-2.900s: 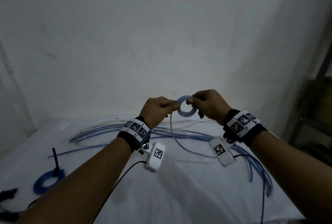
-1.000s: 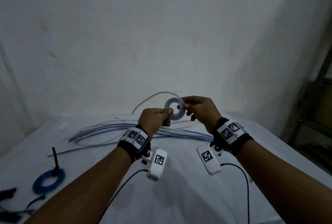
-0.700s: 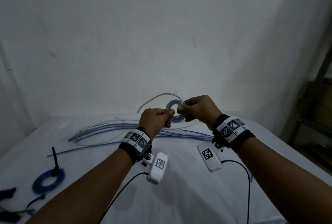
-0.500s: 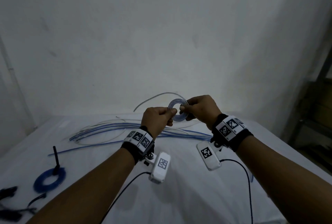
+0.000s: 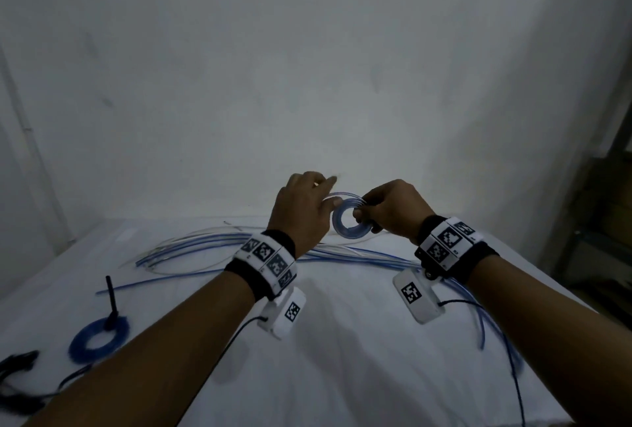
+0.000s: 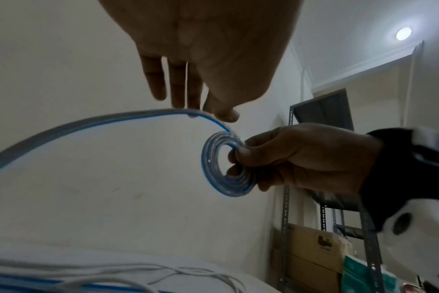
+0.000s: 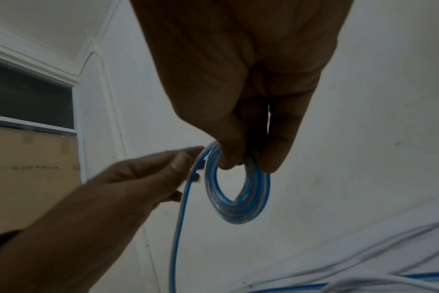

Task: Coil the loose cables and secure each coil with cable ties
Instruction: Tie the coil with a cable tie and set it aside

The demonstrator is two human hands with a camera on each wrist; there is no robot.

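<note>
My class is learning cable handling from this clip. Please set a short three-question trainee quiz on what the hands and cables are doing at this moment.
1. True or false: the right hand pinches the small coil.
2. Which best describes the left hand? A. flat on the table; B. fingers extended, guiding the loose tail; C. holding a cable tie.
3. Fill in: the finished blue coil lies on the ____.

Key: 1 true; 2 B; 3 table.
</note>
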